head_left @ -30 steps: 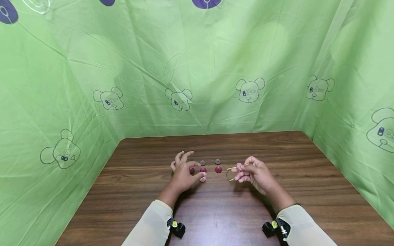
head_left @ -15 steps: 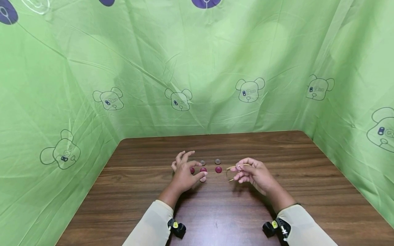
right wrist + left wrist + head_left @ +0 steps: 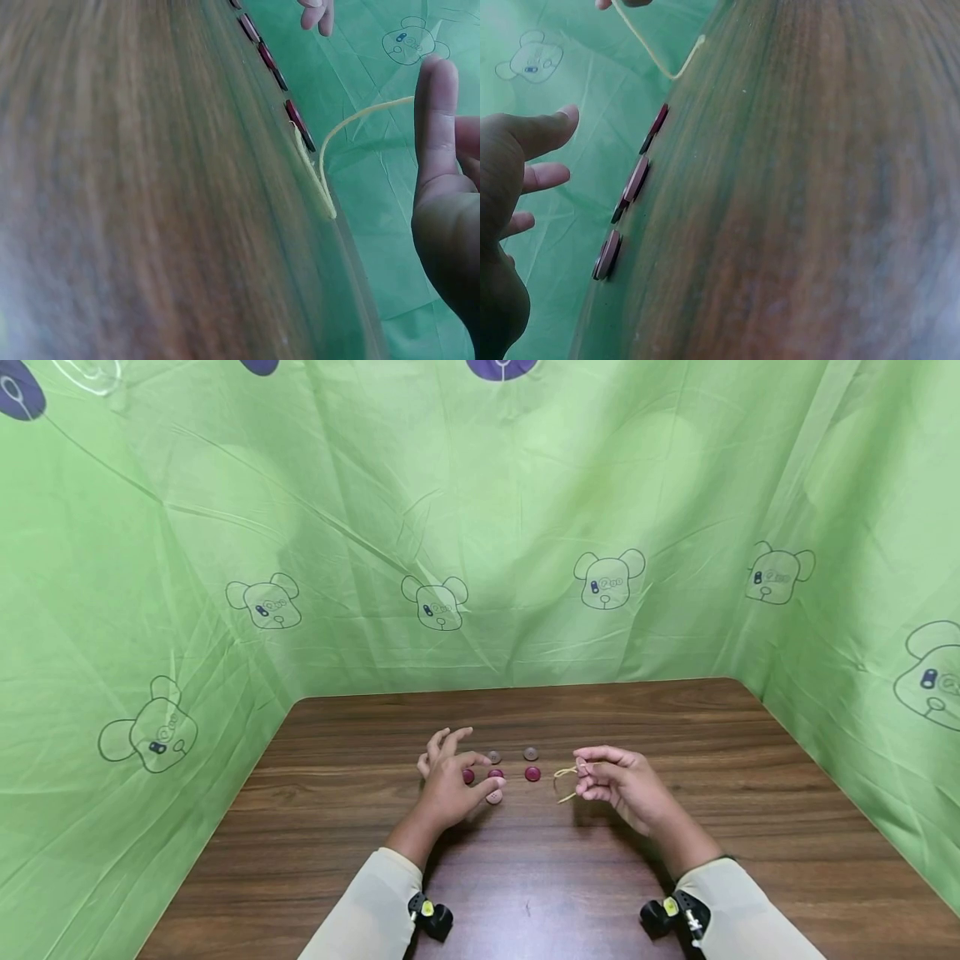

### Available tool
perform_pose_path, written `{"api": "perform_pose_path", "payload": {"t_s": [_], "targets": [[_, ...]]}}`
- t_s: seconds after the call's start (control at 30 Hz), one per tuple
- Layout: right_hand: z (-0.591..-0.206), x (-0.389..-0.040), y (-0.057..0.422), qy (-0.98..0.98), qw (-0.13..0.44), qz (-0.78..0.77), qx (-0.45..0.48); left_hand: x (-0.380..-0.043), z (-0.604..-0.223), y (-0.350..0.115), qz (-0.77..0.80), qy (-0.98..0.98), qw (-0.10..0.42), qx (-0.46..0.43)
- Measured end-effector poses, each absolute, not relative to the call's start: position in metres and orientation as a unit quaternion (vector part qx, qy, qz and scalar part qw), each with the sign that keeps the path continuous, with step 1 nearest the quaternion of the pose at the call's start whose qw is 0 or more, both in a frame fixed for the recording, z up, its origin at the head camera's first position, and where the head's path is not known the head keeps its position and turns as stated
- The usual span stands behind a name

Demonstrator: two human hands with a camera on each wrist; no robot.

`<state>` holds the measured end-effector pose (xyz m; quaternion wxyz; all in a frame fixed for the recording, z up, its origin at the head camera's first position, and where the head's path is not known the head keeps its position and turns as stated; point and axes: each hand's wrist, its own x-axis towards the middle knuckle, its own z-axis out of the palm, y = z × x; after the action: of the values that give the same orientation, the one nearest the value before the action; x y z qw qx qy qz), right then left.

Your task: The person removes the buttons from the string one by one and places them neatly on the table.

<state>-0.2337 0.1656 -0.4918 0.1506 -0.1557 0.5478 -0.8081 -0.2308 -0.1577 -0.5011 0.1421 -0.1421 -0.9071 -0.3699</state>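
Observation:
My right hand (image 3: 618, 781) pinches a yellow string (image 3: 564, 772) between thumb and fingers, above the table. The string's loop hangs down on the left side, its lower part on the wood. A small pinkish round spot shows at those fingertips; I cannot tell whether it is a button. My left hand (image 3: 448, 785) hovers over the buttons, thumb and index finger apart, the other fingers spread, holding nothing. Near it lie a pale pink button (image 3: 494, 797), a maroon button (image 3: 495, 773) and a grey button (image 3: 493, 757). Another maroon button (image 3: 468, 775) is partly behind the hand.
Between the hands lie one more maroon button (image 3: 532, 774) and, farther back, a grey-brown button (image 3: 531, 753). The brown wood-grain table (image 3: 337, 860) ends at a green cloth backdrop (image 3: 480, 643) behind and at both sides.
My right fingers have shifted on the string, and less of it shows across them; the loop at its left end looks wider. The left hand and the buttons have stayed put.

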Motion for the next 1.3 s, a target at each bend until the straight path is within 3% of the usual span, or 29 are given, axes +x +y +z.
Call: {"api": "perform_pose_path", "payload": {"t_s": [0.3, 0.77, 1.3], "targets": [[-0.494, -0.234, 0.169, 0.506, 0.195, -0.814, -0.208, -0.231, -0.502, -0.158, -0.371, -0.906, 0.144, -0.143], [-0.495, -0.230, 0.161, 0.581, 0.157, -0.772, -0.203, -0.217, -0.481, -0.131, -0.439, -0.861, 0.164, -0.196], [-0.497, -0.229, 0.155, 0.602, 0.146, -0.751, -0.229, -0.208, -0.468, -0.102, -0.466, -0.851, 0.132, -0.205]]}}
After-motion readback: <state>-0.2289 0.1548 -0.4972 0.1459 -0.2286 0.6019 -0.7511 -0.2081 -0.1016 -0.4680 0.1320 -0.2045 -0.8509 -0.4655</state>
